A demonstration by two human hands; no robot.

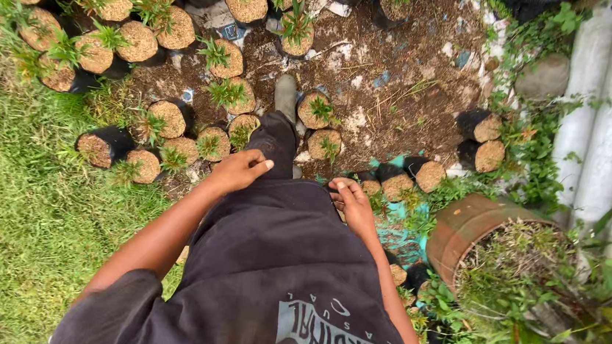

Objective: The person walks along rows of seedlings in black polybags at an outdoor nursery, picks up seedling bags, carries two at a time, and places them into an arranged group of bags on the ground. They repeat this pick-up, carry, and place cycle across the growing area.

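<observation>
Bare soil ahead, seedling bags (212, 144) at eleven o'clock: soft-sided, heavyish; grip low. Left hand (238, 170), right hand (351, 204) loose, empty.

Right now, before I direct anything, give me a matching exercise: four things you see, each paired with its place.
1. left hand
2. right hand
3. brown pot
4. grass

A. along the left edge
B. low at right, full of weeds
C. empty, open, above seedling bags
D. resting on the dark trouser leg

Pairs: 1-D, 2-C, 3-B, 4-A
</observation>
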